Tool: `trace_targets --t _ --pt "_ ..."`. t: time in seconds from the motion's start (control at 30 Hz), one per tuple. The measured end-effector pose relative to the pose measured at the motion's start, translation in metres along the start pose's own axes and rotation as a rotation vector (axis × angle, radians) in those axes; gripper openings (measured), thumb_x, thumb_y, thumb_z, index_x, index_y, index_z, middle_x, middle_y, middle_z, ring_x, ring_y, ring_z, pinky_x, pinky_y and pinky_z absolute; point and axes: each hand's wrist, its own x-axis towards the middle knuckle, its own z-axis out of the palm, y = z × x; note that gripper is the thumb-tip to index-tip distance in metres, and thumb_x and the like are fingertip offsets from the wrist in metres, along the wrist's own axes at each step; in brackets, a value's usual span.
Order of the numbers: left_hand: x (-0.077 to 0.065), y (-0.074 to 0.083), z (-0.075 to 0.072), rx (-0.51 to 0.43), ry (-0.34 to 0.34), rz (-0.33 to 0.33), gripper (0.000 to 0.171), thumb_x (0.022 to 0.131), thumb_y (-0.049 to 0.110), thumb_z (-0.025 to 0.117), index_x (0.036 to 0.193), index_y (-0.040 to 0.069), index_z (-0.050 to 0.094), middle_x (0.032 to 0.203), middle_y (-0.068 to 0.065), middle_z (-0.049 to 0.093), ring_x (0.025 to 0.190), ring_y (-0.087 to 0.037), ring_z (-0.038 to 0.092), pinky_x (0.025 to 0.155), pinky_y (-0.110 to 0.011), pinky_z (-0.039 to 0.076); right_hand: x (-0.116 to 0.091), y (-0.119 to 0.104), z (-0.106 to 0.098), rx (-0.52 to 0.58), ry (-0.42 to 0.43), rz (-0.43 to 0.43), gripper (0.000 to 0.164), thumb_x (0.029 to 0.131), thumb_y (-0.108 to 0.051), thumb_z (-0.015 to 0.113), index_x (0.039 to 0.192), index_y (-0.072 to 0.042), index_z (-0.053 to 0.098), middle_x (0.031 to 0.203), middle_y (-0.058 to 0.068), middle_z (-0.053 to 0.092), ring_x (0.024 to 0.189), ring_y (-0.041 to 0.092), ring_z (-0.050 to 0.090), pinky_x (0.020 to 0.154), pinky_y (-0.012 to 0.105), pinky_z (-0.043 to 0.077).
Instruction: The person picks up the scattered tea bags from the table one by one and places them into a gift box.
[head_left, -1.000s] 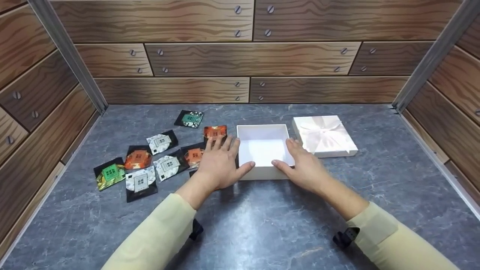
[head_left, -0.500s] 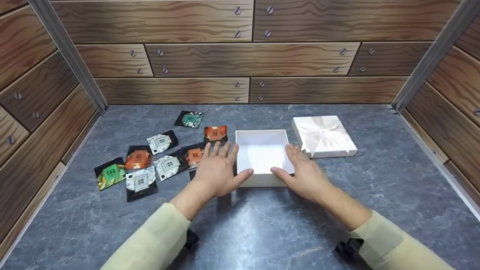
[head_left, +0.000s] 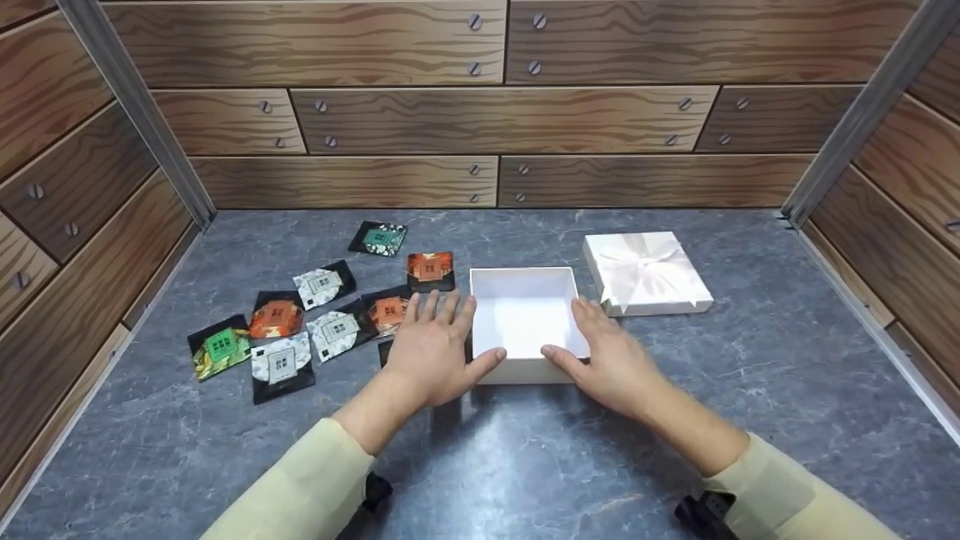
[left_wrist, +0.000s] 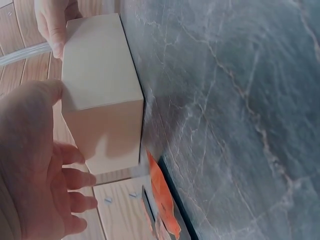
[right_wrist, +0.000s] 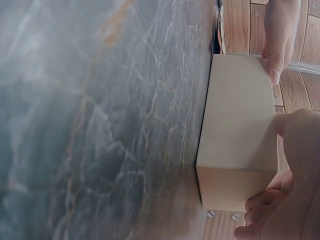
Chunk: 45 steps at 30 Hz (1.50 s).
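A white, lidless square box [head_left: 525, 370] sits on the table in front of me, its bright inside bare. Along its left side lies my left hand [head_left: 431, 356], fingers straight and slightly spread, thumb tip at the near rim. My right hand [head_left: 613, 356] mirrors it, with the thumb at the near rim and the fingers down the right side. In the left wrist view, the left thumb meets the box's [left_wrist: 102, 65] upper edge. The right wrist view has the right fingers [right_wrist: 262, 205] against the box's side wall.
A white lid [head_left: 647, 274] with a ribbon bow lies right of the box. Flat square packets are scattered left, among them an orange one [head_left: 431, 270], a green one [head_left: 221, 345] and a dark teal one [head_left: 379, 238]. Wood-patterned walls [head_left: 495, 120] enclose the grey marbled table [head_left: 487, 465].
The box has slid toward me, with both hands moving back alongside it and keeping their places at its sides. The lid and packets stay where they were.
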Motion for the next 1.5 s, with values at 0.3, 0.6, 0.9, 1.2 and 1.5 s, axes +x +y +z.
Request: trace_targets --t 0.3,0.6,0.9,1.2,1.5 --pt "-0.002 0.0 0.0 -0.004 0.015 0.003 0.095 0.102 0.079 0.035 0.165 0.007 0.038 0.166 -0.021 0.04 0.154 -0.045 0.033 0.127 -0.062 0.016 0.004 0.014 -0.003 0.101 -0.022 -0.007 0.102 0.098 -0.058 0.069 0.164 0.007 0.027 0.161 0.033 0.038 0.146 0.051 0.041 0.117 0.065 0.036" --pt "-0.003 -0.002 0.001 -0.017 0.011 -0.001 0.096 0.102 0.079 0.035 0.166 0.007 0.036 0.166 -0.021 0.039 0.154 -0.045 0.032 0.127 -0.062 0.015 0.01 0.036 -0.001 0.13 -0.119 -0.07 0.098 0.102 -0.06 0.062 0.17 -0.007 0.016 0.168 0.025 0.033 0.148 0.047 0.04 0.119 0.064 0.034" --pt "-0.003 -0.003 0.001 -0.02 0.004 -0.006 0.097 0.101 0.08 0.033 0.166 0.008 0.035 0.166 -0.022 0.038 0.154 -0.045 0.032 0.127 -0.062 0.014 0.009 0.038 0.003 0.135 -0.123 -0.074 0.098 0.103 -0.06 0.061 0.171 -0.01 0.012 0.166 0.027 0.036 0.144 0.048 0.046 0.116 0.064 0.037" --pt "-0.001 -0.007 0.003 -0.105 0.018 -0.013 0.097 0.101 0.08 0.034 0.167 0.01 0.033 0.168 -0.023 0.033 0.156 -0.045 0.027 0.127 -0.062 0.012 0.009 0.039 0.001 0.134 -0.128 -0.049 0.1 0.101 -0.063 0.061 0.171 -0.009 0.014 0.163 0.027 0.04 0.143 0.047 0.047 0.115 0.065 0.038" --pt "-0.009 -0.054 -0.02 -0.264 0.106 -0.059 0.097 0.101 0.081 0.028 0.171 0.014 0.016 0.173 -0.016 0.017 0.16 -0.039 0.015 0.128 -0.057 0.0 0.011 0.041 0.0 0.123 -0.13 -0.054 0.101 0.101 -0.063 0.061 0.171 -0.009 0.014 0.163 0.028 0.039 0.144 0.048 0.046 0.117 0.064 0.037"
